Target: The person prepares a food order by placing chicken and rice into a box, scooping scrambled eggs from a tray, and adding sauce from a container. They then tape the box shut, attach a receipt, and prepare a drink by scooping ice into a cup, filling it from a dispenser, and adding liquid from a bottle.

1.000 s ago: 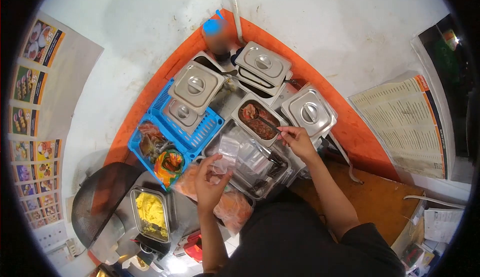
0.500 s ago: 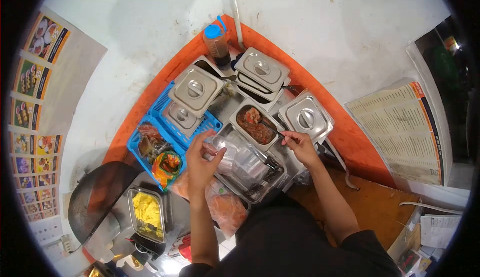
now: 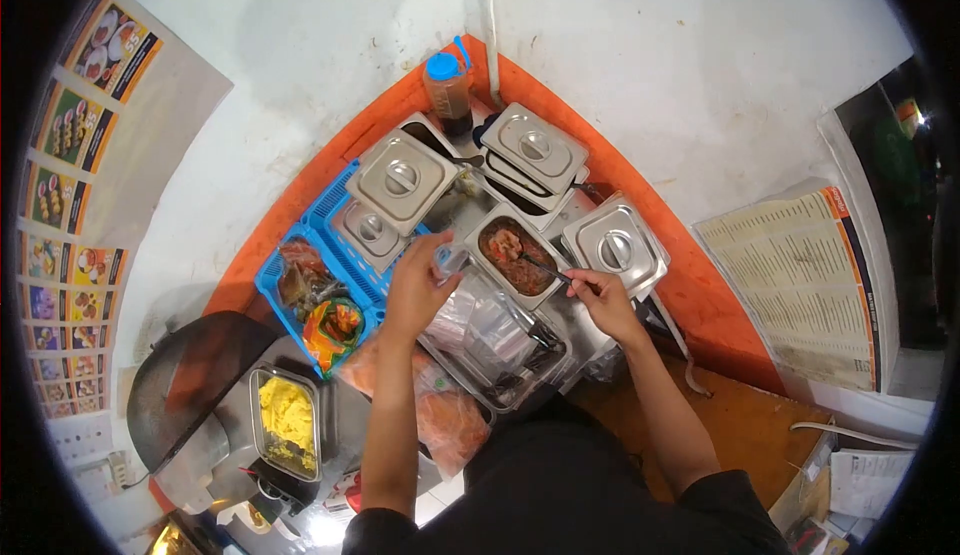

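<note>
Right hand [image 3: 603, 305] is gripping a spoon [image 3: 546, 270] in chunky sauce [image 3: 522, 277] (apparently scooping) as left hand [image 3: 416, 290] is pinching clear plastic [image 3: 453, 259], any lift calling for steadiness.

1. The person's right hand [image 3: 597, 298] grips the dark handle of a spoon [image 3: 551, 274], its far end in reddish, chunky food [image 3: 522, 267] inside a steel pan [image 3: 489, 280].
2. Over on the left, the left hand [image 3: 424, 277] pinches some clear plastic [image 3: 453, 259], just beside that pan.
3. A lidded container [image 3: 616, 246] sits near the right hand.
4. Nearer the person, plastic bags [image 3: 478, 327] lie in a steel tray [image 3: 503, 401].
5. There's a blue basket [image 3: 268, 272] holding a colourful packet [image 3: 329, 333].
6. Yellow food [image 3: 286, 413] fills much of another pan [image 3: 256, 435].
</note>
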A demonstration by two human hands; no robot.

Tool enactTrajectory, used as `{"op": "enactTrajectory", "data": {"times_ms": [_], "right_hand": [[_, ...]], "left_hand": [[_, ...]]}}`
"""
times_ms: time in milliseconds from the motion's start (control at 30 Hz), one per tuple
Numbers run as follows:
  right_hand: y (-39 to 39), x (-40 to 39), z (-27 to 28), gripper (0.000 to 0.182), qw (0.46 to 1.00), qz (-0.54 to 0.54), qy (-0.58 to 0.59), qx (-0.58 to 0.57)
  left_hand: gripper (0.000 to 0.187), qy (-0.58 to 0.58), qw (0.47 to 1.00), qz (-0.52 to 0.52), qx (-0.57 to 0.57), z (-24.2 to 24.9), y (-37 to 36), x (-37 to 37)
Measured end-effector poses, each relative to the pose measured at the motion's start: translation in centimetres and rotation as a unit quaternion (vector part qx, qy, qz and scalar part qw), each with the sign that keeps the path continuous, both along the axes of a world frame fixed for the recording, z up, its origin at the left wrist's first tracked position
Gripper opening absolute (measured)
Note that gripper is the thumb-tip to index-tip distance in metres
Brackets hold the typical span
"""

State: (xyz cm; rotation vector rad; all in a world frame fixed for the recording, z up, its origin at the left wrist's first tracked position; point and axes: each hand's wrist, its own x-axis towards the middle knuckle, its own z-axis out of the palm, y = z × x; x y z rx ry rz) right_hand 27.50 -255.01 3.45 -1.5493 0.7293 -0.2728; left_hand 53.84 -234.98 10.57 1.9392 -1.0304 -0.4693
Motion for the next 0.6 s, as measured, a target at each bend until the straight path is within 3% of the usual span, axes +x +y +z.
{"op": "enactTrajectory", "data": {"times_ms": [200,233,333,600], "right_hand": [[-2.5,0.1,4.6,0.024,0.999,0.018,0.038,-0.026],[-2.9,0.2,5.9,0.023,0.998,0.009,0.053,0.020],[-4.3,0.4,6.0,0.022,0.997,0.025,-0.009,-0.078],[-6.0,1.5,8.2,0.021,0.992,0.048,0.021,-0.116]], "left_hand": [[0.069,-0.034,0.998,-0.060,-0.001,-2.0,-3.0,-0.2],[0.070,-0.022,0.998,-0.061,-0.004,-2.3,-3.5,-0.3],[0.074,0.016,0.998,-0.059,-0.024,-2.7,-5.0,-0.8],[0.085,0.089,0.991,-0.053,-0.086,-3.2,-7.3,-1.5]]}}
